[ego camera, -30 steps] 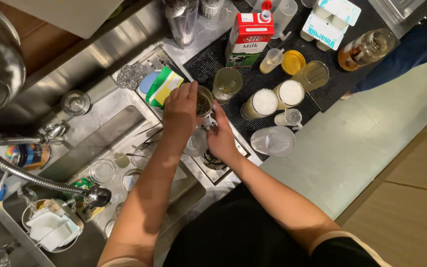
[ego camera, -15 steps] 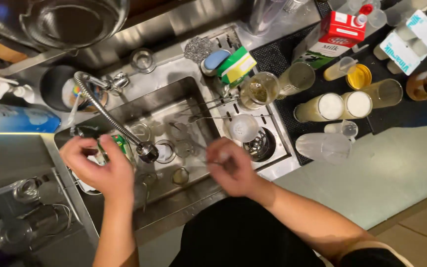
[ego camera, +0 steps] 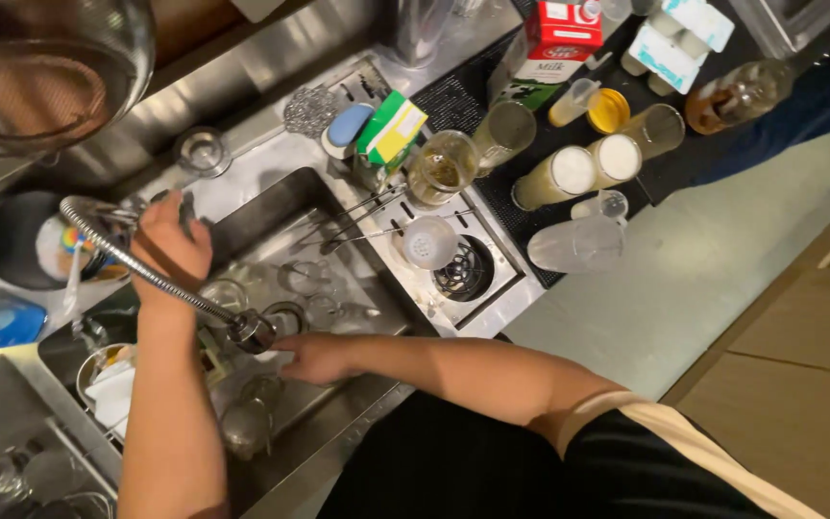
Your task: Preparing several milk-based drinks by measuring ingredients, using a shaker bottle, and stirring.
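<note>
Head view: a steel sink (ego camera: 271, 207) full of glassware is seen from above. The left hand (ego camera: 170, 245) lies at about ten o'clock of the basin, on the tap base by the back rim; the fingers are curled there, but what exactly is gripped cannot be told. From that point a coiled spray hose (ego camera: 136, 264) runs down toward four o'clock and ends in a dark spray head (ego camera: 252, 330) hanging over the middle of the basin. The hose's long axis thus runs from ten to four o'clock, with the nozzle pointing down into the sink.

The right hand (ego camera: 314, 358) reaches in from three o'clock, just beside the spray head, low among the glasses (ego camera: 305, 279); the fingers are narrowly bent, and whether a glass is held cannot be told, as the fingertips are hidden.

The hose is judged springy and stiff enough to hold its arc, wet and slippery along the coil; it is best taken at the solid head, not the coil. The glasses are judged light, fragile and slick when wet, best taken around the wall rather than by the rim.

At one o'clock of the basin a sponge (ego camera: 391, 130) stands on the sink's edge, and a rinser grid (ego camera: 463, 269) lies at three o'clock. Beyond, cups (ego camera: 569, 173) stand on a black mat (ego camera: 453, 96) on the table (ego camera: 646, 288).
</note>
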